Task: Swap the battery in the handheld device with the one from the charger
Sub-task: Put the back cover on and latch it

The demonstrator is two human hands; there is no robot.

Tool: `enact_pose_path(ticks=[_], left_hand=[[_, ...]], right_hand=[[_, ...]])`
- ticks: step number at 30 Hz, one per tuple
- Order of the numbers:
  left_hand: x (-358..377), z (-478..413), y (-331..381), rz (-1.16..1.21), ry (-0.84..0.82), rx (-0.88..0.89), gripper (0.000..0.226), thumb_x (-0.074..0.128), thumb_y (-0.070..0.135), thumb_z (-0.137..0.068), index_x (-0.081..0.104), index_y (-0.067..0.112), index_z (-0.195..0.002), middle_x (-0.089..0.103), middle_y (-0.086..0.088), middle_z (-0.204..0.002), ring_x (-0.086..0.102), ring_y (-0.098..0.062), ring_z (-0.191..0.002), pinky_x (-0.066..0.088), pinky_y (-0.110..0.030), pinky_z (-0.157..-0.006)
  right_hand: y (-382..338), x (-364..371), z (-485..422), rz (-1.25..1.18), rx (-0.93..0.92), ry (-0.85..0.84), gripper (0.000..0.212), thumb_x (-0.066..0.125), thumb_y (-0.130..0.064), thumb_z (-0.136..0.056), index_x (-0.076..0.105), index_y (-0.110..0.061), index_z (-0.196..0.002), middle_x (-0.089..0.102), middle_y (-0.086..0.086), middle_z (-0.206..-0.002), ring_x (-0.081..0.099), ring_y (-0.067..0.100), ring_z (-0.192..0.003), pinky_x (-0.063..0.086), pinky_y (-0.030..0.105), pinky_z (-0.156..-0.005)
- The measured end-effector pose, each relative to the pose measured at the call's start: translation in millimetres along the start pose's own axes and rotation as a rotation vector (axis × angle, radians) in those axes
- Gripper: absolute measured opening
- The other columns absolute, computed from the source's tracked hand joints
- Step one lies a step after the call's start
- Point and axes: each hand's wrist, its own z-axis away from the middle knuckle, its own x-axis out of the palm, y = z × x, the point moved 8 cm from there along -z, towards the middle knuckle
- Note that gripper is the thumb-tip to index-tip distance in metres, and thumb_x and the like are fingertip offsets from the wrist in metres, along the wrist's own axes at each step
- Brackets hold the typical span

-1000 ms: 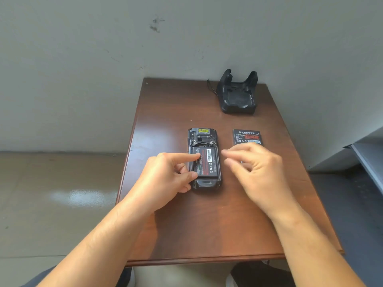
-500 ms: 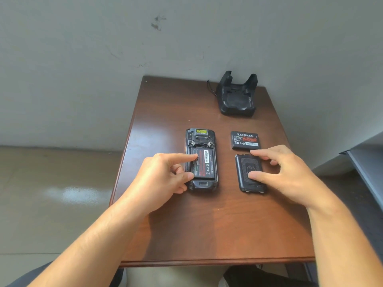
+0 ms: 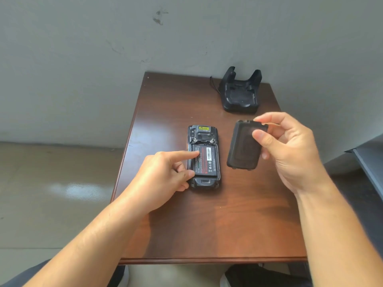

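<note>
My right hand pinches the thin, stiff cover by its top edge above the desk, light but likely slippery, while my left hand, forefinger out, presses the battery seated in the device.

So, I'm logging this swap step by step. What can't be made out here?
- Head view: spare battery, not visible; possibly behind the back cover held by the right hand.
- Battery label text: too small.
- Handheld device left edge: hidden by the left hand.
</note>
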Motion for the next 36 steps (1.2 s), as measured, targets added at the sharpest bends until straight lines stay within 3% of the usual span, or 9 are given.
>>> enact_pose_path(ticks=[3, 6, 13, 18, 24, 28, 31, 33, 36], left_hand=[[0, 2, 5, -0.066, -0.029, 0.03, 0.054, 0.08, 0.028, -0.085, 0.062, 0.039, -0.134, 0.066, 0.003, -0.065, 0.07, -0.012, -0.062, 0.06, -0.037, -0.084], [0, 6, 12, -0.132, -0.004, 0.059, 0.081, 0.087, 0.035, -0.075, 0.048, 0.044, -0.146, 0.065, 0.007, -0.07, 0.07, -0.009, -0.063, 0.054, -0.017, -0.078], [-3, 8, 18, -0.22, 0.046, 0.143, 0.111, 0.09, 0.041, -0.067, 0.019, 0.059, -0.151, 0.058, 0.011, -0.097, 0.065, -0.009, -0.071, 0.054, -0.024, -0.085], [-2, 10, 20, -0.255, 0.051, 0.167, 0.115, 0.089, 0.04, -0.069, 0.012, 0.063, -0.15, 0.056, 0.014, -0.106, 0.065, -0.008, -0.069, 0.052, -0.02, -0.087], [-1, 9, 20, -0.249, 0.05, 0.183, 0.113, 0.09, 0.038, -0.069, 0.015, 0.064, -0.15, 0.055, 0.014, -0.107, 0.066, -0.007, -0.063, 0.051, -0.019, -0.086], [-1, 8, 18, -0.257, 0.053, 0.188, 0.111, 0.09, 0.039, -0.069, 0.018, 0.064, -0.149, 0.056, 0.013, -0.107, 0.066, -0.007, -0.063, 0.051, -0.019, -0.086], [-1, 7, 18, -0.253, 0.052, 0.192, 0.109, 0.091, 0.038, -0.068, 0.021, 0.065, -0.147, 0.056, 0.013, -0.105, 0.065, -0.008, -0.061, 0.053, -0.022, -0.085], [-2, 6, 18, -0.243, 0.056, 0.195, 0.108, 0.091, 0.038, -0.067, 0.023, 0.064, -0.146, 0.057, 0.013, -0.101, 0.063, -0.01, -0.061, 0.056, -0.027, -0.084], [-2, 6, 18, -0.242, 0.056, 0.188, 0.108, 0.092, 0.038, -0.066, 0.025, 0.063, -0.146, 0.057, 0.013, -0.098, 0.063, -0.01, -0.061, 0.057, -0.03, -0.082]], right_hand=[[7, 25, -5, 0.004, 0.008, 0.005, 0.023, 0.072, 0.001, -0.088, 0.069, -0.019, -0.1, 0.074, -0.006, -0.087, 0.064, 0.008, -0.074, 0.043, 0.02, -0.046], [16, 45, -7, -0.003, 0.037, -0.035, 0.023, 0.072, 0.001, -0.088, 0.068, -0.019, -0.099, 0.075, -0.003, -0.09, 0.066, 0.011, -0.076, 0.043, 0.02, -0.047], [36, 63, -5, -0.023, 0.131, -0.051, 0.02, 0.073, -0.001, -0.088, 0.068, -0.015, -0.102, 0.075, 0.0, -0.089, 0.06, 0.009, -0.065, 0.041, 0.02, -0.046], [39, 67, -3, 0.001, 0.142, -0.062, 0.02, 0.073, -0.002, -0.088, 0.067, -0.01, -0.106, 0.075, 0.003, -0.089, 0.054, 0.007, -0.055, 0.04, 0.02, -0.045], [40, 65, -3, 0.029, 0.128, -0.071, 0.02, 0.075, -0.003, -0.087, 0.068, -0.011, -0.104, 0.076, 0.001, -0.088, 0.055, 0.015, -0.063, 0.04, 0.023, -0.045], [40, 65, 0, 0.063, 0.128, -0.066, 0.02, 0.075, -0.001, -0.087, 0.066, -0.007, -0.104, 0.074, 0.003, -0.087, 0.061, 0.002, -0.059, 0.042, 0.015, -0.047], [38, 63, 0, 0.076, 0.109, -0.066, 0.019, 0.075, -0.002, -0.087, 0.065, -0.009, -0.101, 0.075, 0.008, -0.09, 0.066, 0.004, -0.062, 0.048, 0.013, -0.054], [37, 63, -1, 0.131, 0.077, -0.071, 0.019, 0.078, -0.007, -0.086, 0.067, -0.013, -0.1, 0.077, 0.007, -0.095, 0.071, 0.017, -0.077, 0.058, 0.027, -0.069], [38, 60, -2, 0.257, 0.038, -0.054, 0.02, 0.081, -0.018, -0.083, 0.071, -0.019, -0.1, 0.07, -0.008, -0.092, 0.061, 0.013, -0.079, 0.053, 0.031, -0.081]])
